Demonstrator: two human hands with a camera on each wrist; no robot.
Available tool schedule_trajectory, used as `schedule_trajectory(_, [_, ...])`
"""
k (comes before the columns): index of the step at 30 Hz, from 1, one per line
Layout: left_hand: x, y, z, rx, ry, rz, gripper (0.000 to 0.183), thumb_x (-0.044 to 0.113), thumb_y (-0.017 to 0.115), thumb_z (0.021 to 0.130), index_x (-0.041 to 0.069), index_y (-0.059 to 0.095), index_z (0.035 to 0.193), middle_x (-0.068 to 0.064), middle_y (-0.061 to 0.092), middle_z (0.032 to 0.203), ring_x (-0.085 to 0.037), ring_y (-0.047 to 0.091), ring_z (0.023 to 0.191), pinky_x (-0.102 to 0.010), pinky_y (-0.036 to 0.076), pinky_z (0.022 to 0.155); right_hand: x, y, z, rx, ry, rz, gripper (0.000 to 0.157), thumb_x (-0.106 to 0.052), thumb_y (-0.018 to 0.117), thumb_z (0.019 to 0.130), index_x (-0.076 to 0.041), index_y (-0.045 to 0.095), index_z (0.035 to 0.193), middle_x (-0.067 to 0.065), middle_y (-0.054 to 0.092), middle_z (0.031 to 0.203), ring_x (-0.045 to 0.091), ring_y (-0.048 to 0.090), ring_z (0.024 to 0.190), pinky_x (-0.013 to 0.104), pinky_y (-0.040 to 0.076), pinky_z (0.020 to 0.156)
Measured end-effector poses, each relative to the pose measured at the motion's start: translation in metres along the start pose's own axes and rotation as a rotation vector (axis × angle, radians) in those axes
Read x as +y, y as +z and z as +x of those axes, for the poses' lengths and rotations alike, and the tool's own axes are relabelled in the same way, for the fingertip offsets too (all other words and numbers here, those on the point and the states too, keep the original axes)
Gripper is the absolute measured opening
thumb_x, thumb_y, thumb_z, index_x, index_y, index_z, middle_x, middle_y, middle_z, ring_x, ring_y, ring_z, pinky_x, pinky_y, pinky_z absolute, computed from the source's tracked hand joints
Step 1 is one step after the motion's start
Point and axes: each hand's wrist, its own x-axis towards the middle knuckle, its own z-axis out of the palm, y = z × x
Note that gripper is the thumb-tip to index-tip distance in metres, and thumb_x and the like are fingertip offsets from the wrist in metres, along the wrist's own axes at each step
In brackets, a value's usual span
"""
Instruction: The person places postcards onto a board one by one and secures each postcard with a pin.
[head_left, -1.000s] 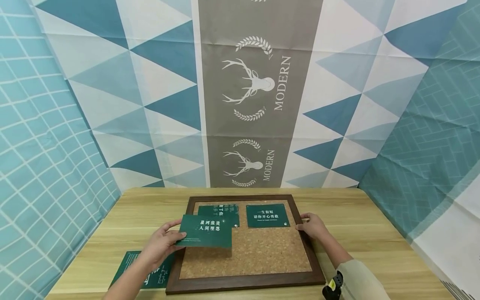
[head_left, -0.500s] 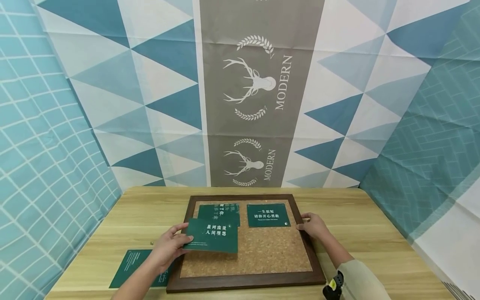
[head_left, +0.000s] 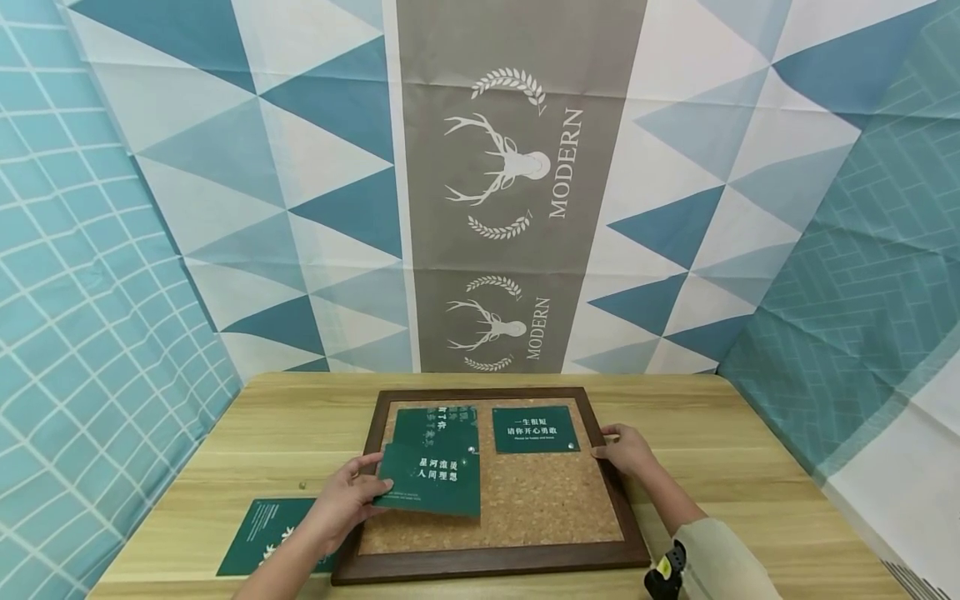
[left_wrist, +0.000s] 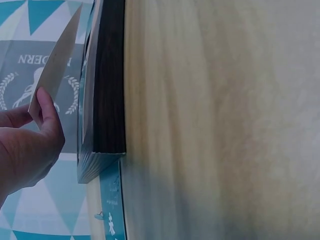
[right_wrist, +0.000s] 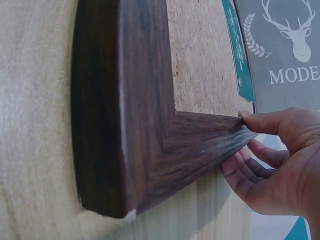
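My left hand (head_left: pixel 347 502) pinches the left edge of a green card (head_left: pixel 435 492) with white lettering, held tilted above the left half of a cork board (head_left: pixel 551 508). In the left wrist view the card (left_wrist: pixel 56 62) appears edge-on between thumb and fingers, apart from the board. The brown wooden frame (right_wrist: pixel 145 100) is gripped at its right side by my right hand (head_left: pixel 627 451), thumb on top and fingers at the outer edge. Two more green cards lie on the cork: one at upper left (head_left: pixel 420 425), partly covered by the held card, one at upper right (head_left: pixel 536 429).
Another green card (head_left: pixel 255 533) lies on the wooden table (head_left: pixel 720 467) left of the board, partly hidden by my left forearm. A small object (head_left: pixel 302 485) sits behind it. Shiny pins (head_left: pixel 572 446) show at card corners. A patterned cloth (head_left: pixel 517 250) hangs behind.
My left hand has moved the held card rightward and slightly toward me, over the cork, uncovering more of the upper-left card. The right hand stays on the frame.
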Motion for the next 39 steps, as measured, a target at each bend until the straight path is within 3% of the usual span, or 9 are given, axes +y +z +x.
schedule_trajectory(10, [-0.004,0.007,-0.001,0.031,-0.009,0.023,0.055,0.006,0.058,0.089,0.000,0.035,0.138,-0.017,0.059,0.103,-0.019,0.062,0.085,-0.039,0.055,0.075,-0.002,-0.001,-0.001,-0.001,0.007,-0.001,0.049,-0.010,0.063,0.086,0.010,0.046,0.128,0.032,0.051,0.119,0.035,0.059,0.097,0.038,0.051,0.071])
schedule_trajectory(21, [-0.007,0.015,0.002,0.066,0.014,0.112,0.052,-0.002,0.059,0.084,-0.007,0.039,0.132,-0.017,0.058,0.090,-0.019,0.063,0.074,-0.038,0.057,0.067,0.000,0.000,0.001,-0.001,0.018,-0.006,0.050,-0.012,0.063,0.087,0.009,0.046,0.129,0.032,0.051,0.121,0.037,0.058,0.101,0.041,0.051,0.074])
schedule_trajectory(29, [-0.002,0.016,-0.001,0.110,0.039,0.342,0.050,0.003,0.067,0.081,-0.008,0.047,0.126,-0.011,0.057,0.077,-0.016,0.058,0.063,-0.033,0.055,0.052,0.000,0.000,0.001,-0.006,0.018,-0.005,0.049,-0.012,0.063,0.087,0.008,0.046,0.129,0.030,0.052,0.120,0.036,0.058,0.101,0.041,0.051,0.076])
schedule_trajectory(36, [0.002,0.017,-0.003,0.120,0.057,0.514,0.049,0.007,0.070,0.079,-0.009,0.051,0.120,-0.009,0.056,0.071,-0.017,0.057,0.053,-0.032,0.051,0.050,0.000,0.000,0.000,-0.004,0.009,0.007,0.049,-0.011,0.063,0.087,0.009,0.046,0.128,0.031,0.052,0.119,0.034,0.059,0.098,0.039,0.051,0.072])
schedule_trajectory(39, [0.002,0.017,-0.002,0.112,0.042,0.536,0.046,0.008,0.071,0.079,-0.008,0.053,0.118,-0.009,0.056,0.072,-0.017,0.056,0.050,-0.032,0.050,0.049,0.000,-0.001,0.000,0.001,0.005,0.004,0.049,-0.012,0.063,0.087,0.009,0.046,0.128,0.031,0.053,0.118,0.034,0.060,0.098,0.040,0.051,0.073])
